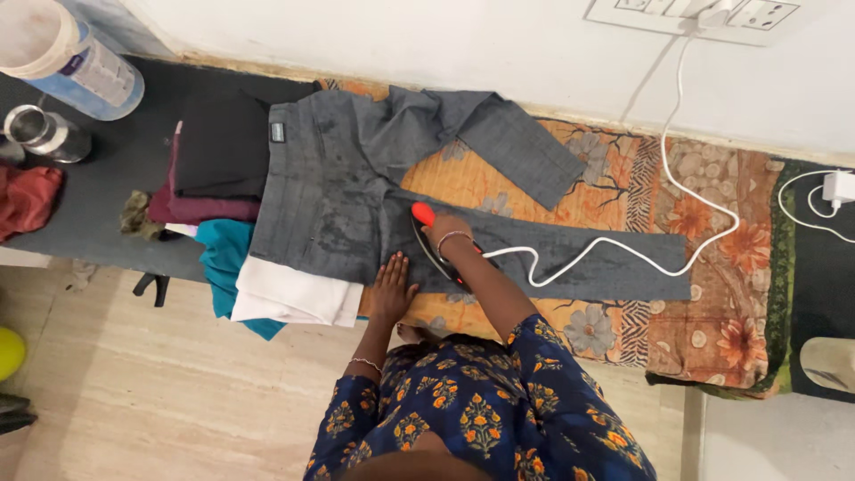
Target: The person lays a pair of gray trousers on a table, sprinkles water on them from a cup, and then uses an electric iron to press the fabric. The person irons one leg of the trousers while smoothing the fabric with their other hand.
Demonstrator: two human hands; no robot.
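Observation:
Grey trousers (329,196) lie spread on an orange flowered cloth (712,294), one leg stretched right, the other folded back toward the wall. My right hand (448,233) grips the handle of a dark clothes iron (435,245) with an orange tip, resting on the trousers near the crotch. My left hand (392,285) lies flat, fingers spread, on the lower edge of the trousers just left of the iron. The iron's white cord (623,236) snakes over the stretched leg up to a wall socket (704,13).
A pile of folded clothes in black, maroon, teal and white (232,223) sits under the trousers' waist. A large plastic jar (67,58) and a steel cup (44,134) stand at the far left. A white charger (837,187) lies at the right.

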